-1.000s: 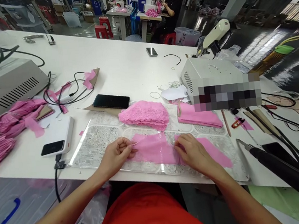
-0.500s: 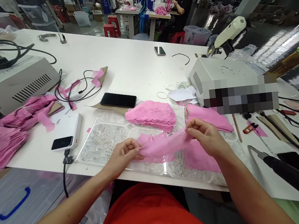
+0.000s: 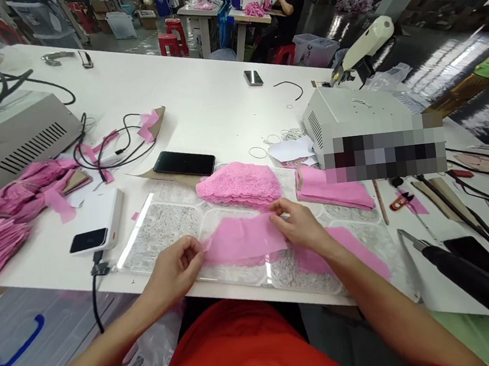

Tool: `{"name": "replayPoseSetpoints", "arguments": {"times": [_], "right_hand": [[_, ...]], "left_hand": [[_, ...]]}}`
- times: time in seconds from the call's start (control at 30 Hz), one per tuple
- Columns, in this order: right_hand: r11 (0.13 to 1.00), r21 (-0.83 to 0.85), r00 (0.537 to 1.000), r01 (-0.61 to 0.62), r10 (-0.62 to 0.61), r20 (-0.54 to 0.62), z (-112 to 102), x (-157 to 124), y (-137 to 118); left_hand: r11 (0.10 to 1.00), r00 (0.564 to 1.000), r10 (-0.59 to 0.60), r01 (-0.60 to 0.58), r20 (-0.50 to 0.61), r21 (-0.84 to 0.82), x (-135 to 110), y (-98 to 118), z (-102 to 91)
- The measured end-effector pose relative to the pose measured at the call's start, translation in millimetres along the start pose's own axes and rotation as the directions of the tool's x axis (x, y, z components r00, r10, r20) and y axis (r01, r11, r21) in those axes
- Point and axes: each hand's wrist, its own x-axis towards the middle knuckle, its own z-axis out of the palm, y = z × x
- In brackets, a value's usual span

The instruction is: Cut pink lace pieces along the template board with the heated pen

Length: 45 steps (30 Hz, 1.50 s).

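A pink lace piece [image 3: 244, 240] lies stretched over a clear plastic sheet [image 3: 166, 232] at the table's near edge. My left hand [image 3: 175, 269] pinches its left end, fingers closed. My right hand [image 3: 298, 225] grips its right end, fingers curled on the fabric. More pink fabric [image 3: 343, 248] trails under my right forearm. Just beyond sit a stack of pink lace pieces [image 3: 239, 184] and a folded pink fabric pile [image 3: 333, 192].
A black phone [image 3: 184, 163], a white power bank [image 3: 98, 223] with cable, grey machine boxes [image 3: 13, 143] [image 3: 351, 119], pink fabric heaps [image 3: 7, 214] at left, and cables and tools [image 3: 452, 243] at right. A person sews at a far machine [image 3: 284, 4].
My right hand lifted the lace's right end up, then brought it back down, and the piece now lies spread flat between both hands. The view shifted slightly.
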Motion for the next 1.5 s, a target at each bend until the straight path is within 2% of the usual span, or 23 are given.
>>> {"name": "replayPoseSetpoints", "arguments": {"times": [0.07,0.13,0.2,0.23,0.3,0.37,0.47,0.57,0.63,0.73,0.77,0.83,0.9,0.97,1.03,1.27,1.5], "right_hand": [[0.990,-0.136,0.997,0.043,-0.050,-0.052,0.1,-4.4,5.3],[0.974,-0.204,0.988,0.093,-0.116,-0.105,-4.4,-14.0,9.5],[0.961,-0.230,0.979,0.152,-0.179,-0.098,-9.4,-27.3,12.5],[0.955,-0.235,0.976,0.182,-0.205,-0.076,-11.1,-34.8,14.1],[0.943,-0.253,0.970,0.218,-0.237,-0.047,-12.9,-50.2,18.9],[0.936,-0.279,0.967,0.213,-0.243,-0.078,-14.1,-64.5,27.1],[0.943,-0.299,0.956,0.147,-0.213,-0.202,-19.8,-81.0,44.5],[0.958,-0.279,0.941,0.070,-0.156,-0.300,-30.8,-88.6,59.5],[0.968,-0.246,0.943,0.047,-0.124,-0.309,-38.7,-86.6,63.3],[0.978,-0.199,0.960,0.069,-0.119,-0.254,-47.6,-72.2,59.8],[0.978,-0.186,0.966,0.092,-0.134,-0.223,-49.4,-65.1,57.4],[0.973,-0.170,0.975,0.155,-0.179,-0.136,-51.0,-49.4,53.2],[0.962,-0.164,0.973,0.220,-0.229,-0.038,-50.0,-34.8,51.6],[0.948,-0.174,0.963,0.268,-0.266,0.036,-47.0,-23.7,53.5],[0.939,-0.187,0.957,0.290,-0.282,0.068,-43.5,-16.6,58.4],[0.941,-0.107,0.947,0.320,-0.319,0.022,-40.8,-9.8,74.3],[0.929,-0.136,0.939,0.343,-0.336,0.073,-40.7,-10.4,74.5]], "left_hand": [[0.968,0.985,0.160,-0.142,-0.071,0.209,-3.1,-6.1,-1.7],[0.887,0.927,0.369,-0.328,-0.071,0.325,-3.2,-9.4,-1.0],[0.778,0.849,0.526,-0.505,0.053,0.373,-2.0,-12.7,1.6],[0.728,0.813,0.566,-0.572,0.139,0.379,-1.5,-15.0,2.9],[0.661,0.765,0.581,-0.643,0.279,0.387,-1.4,-21.2,4.2],[0.641,0.756,0.565,-0.654,0.330,0.402,-1.9,-26.9,1.9],[0.658,0.771,0.557,-0.637,0.310,0.401,2.0,-25.2,-4.6],[0.697,0.769,0.580,-0.640,0.271,0.323,16.9,-2.8,0.0],[0.698,0.742,0.610,-0.670,0.278,0.255,29.7,21.1,16.5],[0.632,0.651,0.666,-0.752,0.366,0.187,42.4,55.3,58.0],[0.593,0.607,0.687,-0.786,0.398,0.175,44.0,63.0,73.4],[0.522,0.548,0.729,-0.833,0.411,0.185,43.8,70.8,100.6],[0.471,0.515,0.751,-0.856,0.412,0.212,41.6,70.4,118.8],[0.444,0.507,0.750,-0.862,0.425,0.244,38.9,66.4,127.1],[0.436,0.517,0.733,-0.856,0.443,0.277,36.4,62.9,128.0],[0.464,0.545,0.716,-0.839,0.437,0.286,30.7,64.4,122.7],[0.491,0.566,0.716,-0.824,0.407,0.283,29.4,63.9,124.6]]}}
